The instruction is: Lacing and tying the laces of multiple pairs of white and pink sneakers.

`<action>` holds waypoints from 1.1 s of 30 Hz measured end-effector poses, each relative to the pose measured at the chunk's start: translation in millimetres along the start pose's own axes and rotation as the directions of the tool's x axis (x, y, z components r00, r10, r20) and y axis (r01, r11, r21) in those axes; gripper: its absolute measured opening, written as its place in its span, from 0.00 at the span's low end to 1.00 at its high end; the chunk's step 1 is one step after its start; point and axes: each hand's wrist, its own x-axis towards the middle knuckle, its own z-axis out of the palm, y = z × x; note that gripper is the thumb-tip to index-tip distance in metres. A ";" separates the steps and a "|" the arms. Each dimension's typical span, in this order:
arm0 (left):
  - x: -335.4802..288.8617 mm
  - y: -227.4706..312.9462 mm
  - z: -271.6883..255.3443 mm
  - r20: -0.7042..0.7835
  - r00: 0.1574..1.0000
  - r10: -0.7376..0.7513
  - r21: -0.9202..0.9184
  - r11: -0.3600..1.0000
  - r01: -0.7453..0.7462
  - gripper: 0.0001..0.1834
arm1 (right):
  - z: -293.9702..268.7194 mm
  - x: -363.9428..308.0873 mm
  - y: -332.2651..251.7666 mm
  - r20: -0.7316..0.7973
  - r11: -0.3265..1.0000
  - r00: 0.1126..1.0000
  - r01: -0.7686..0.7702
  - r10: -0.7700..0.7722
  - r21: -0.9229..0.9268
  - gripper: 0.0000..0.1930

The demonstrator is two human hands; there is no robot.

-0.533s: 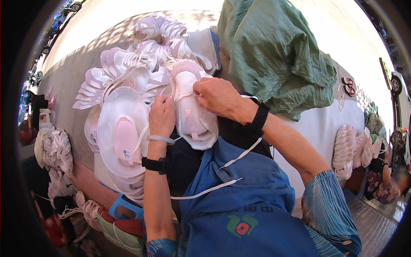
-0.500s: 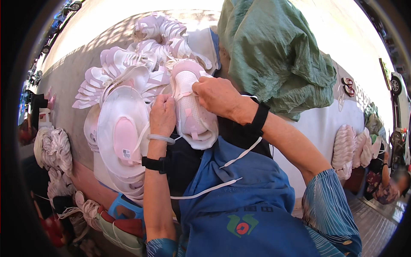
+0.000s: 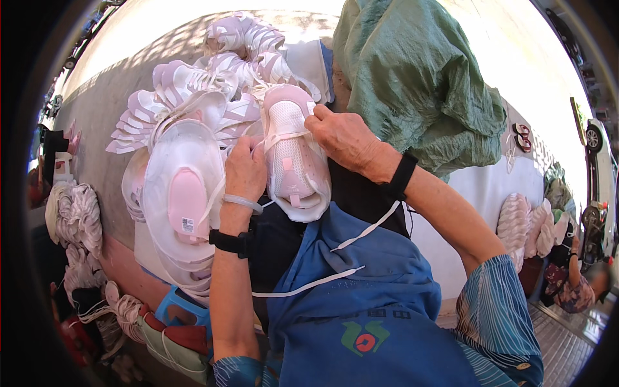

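Note:
A pink and white sneaker upper [image 3: 291,169] rests on my lap, toe end pointing away, with a white shoelace [image 3: 284,137] crossing over its tongue. My left hand [image 3: 246,169] is closed at the upper's left edge, gripping it. At the right edge my right hand [image 3: 345,140] is closed in a pinch by the eyelets, on what looks like the lace; the fingertips partly hide it. Loose lace ends trail past both wrists onto my blue apron [image 3: 367,303]. Just left of my left hand lies a stack of whitish translucent pieces with a pink insole-shaped patch [image 3: 187,201] on top.
More pink and white shoe uppers [image 3: 138,122] fan out at the far left. A large green cloth sack [image 3: 419,90] stands at the far right. Laces and bundled shoe parts [image 3: 74,216] lie left, beside a blue plastic stool [image 3: 180,306]. Another person [image 3: 574,280] sits at the right.
My right hand has moved slightly right, from over the tongue to the upper's right edge. My left hand stays at the left edge.

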 end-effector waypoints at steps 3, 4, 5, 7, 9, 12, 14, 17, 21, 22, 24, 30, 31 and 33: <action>11.5 -1.7 -1.0 -0.020 1.000 -0.021 0.040 0.999 0.022 0.10 | -5.6 3.7 4.6 -0.088 0.998 0.996 -0.029 0.034 0.058 0.05; 13.0 -1.1 -1.9 -0.013 1.000 -0.010 0.067 0.998 0.011 0.10 | -5.7 2.9 5.9 -0.055 0.996 0.997 -0.049 0.053 0.076 0.05; 12.1 -1.6 -2.8 -0.007 1.000 -0.012 0.064 0.998 0.012 0.10 | -5.8 0.8 6.2 -0.022 0.993 0.997 -0.069 0.071 0.094 0.05; 7.8 1.1 -2.1 -0.081 0.996 0.036 -0.044 0.998 -0.040 0.11 | -16.2 -8.9 0.8 -0.038 0.979 0.995 -0.085 0.094 0.184 0.06; 0.4 5.3 -10.5 -0.171 0.981 0.092 -0.041 0.994 -0.100 0.12 | -33.2 -22.7 -8.0 -0.055 0.957 0.992 -0.092 0.111 0.276 0.06; -11.0 14.7 -25.2 -0.061 0.998 0.000 -0.225 0.974 -0.014 0.12 | -54.5 -55.8 -23.5 0.192 0.801 0.979 -0.061 -0.069 0.596 0.05; -20.5 11.8 -24.6 -0.061 0.998 0.011 -0.176 0.984 -0.022 0.12 | -51.4 -83.0 -39.3 0.276 0.820 0.949 -0.036 -0.150 0.571 0.06; -27.5 17.2 -29.0 -0.045 0.999 0.028 -0.092 0.995 -0.032 0.13 | -40.7 -109.6 -59.8 0.354 0.906 0.919 0.008 -0.173 0.423 0.07; -26.3 16.7 -31.2 0.022 1.000 -0.010 -0.013 1.000 0.011 0.13 | -31.6 -117.5 -66.5 0.408 0.957 0.892 0.079 -0.193 0.280 0.07; -25.4 15.3 -29.0 0.011 1.000 -0.007 -0.018 1.000 0.007 0.13 | -30.8 -118.0 -66.3 0.404 0.957 0.895 0.080 -0.192 0.278 0.07; -23.1 9.2 -25.2 0.012 1.000 0.011 -0.074 0.997 -0.010 0.13 | -30.3 -119.2 -65.3 0.391 0.955 0.897 0.098 -0.207 0.279 0.06; -12.0 7.0 -8.7 -0.135 0.959 0.249 -0.055 0.965 -0.258 0.11 | -33.8 -107.9 -56.4 0.081 0.873 0.993 -0.118 0.091 0.473 0.04; -10.2 8.7 -7.3 -0.114 0.978 0.177 -0.091 0.978 -0.187 0.11 | -35.7 -102.0 -52.0 0.082 0.872 0.993 -0.119 0.091 0.475 0.04; -4.8 4.9 -2.2 -0.102 0.982 0.158 -0.037 0.986 -0.162 0.11 | -38.2 -86.5 -40.8 -0.037 0.816 0.974 -0.165 0.223 0.554 0.04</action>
